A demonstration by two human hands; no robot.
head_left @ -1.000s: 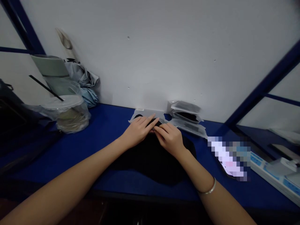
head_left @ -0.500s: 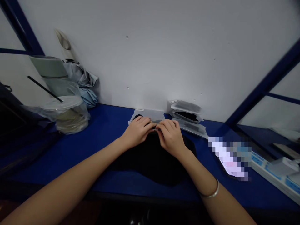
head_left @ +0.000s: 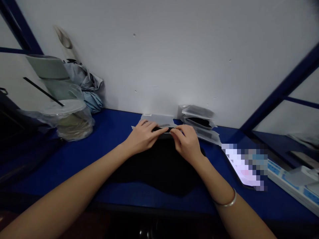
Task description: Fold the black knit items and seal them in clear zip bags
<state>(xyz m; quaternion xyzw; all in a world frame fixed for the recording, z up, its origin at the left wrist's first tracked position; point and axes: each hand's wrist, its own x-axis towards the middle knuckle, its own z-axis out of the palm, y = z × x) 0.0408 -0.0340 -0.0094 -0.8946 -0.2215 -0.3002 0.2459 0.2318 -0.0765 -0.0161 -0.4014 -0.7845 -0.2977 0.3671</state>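
A black cloth (head_left: 164, 169) lies on the blue table, its far edge under both hands. My left hand (head_left: 143, 136) is closed on the cloth's far edge, with the index finger reaching along it to the right. My right hand (head_left: 186, 141), with a silver bangle on its forearm, pinches the same edge a little to the right. A thin light strip shows between the fingertips; what it is I cannot make out. Just behind the hands lies a translucent plastic bag (head_left: 159, 120) with a white label.
Packets in clear bags (head_left: 198, 116) are stacked at the wall. A phone (head_left: 243, 167) and a white power strip (head_left: 286, 182) lie right. At the left stand a bagged cup with a black straw (head_left: 74, 124) and a folded umbrella (head_left: 92, 99).
My hands have moved slightly apart along the cloth's edge, the left one to the left and the right one to the right. More of the edge shows between them. The view has shifted slightly.
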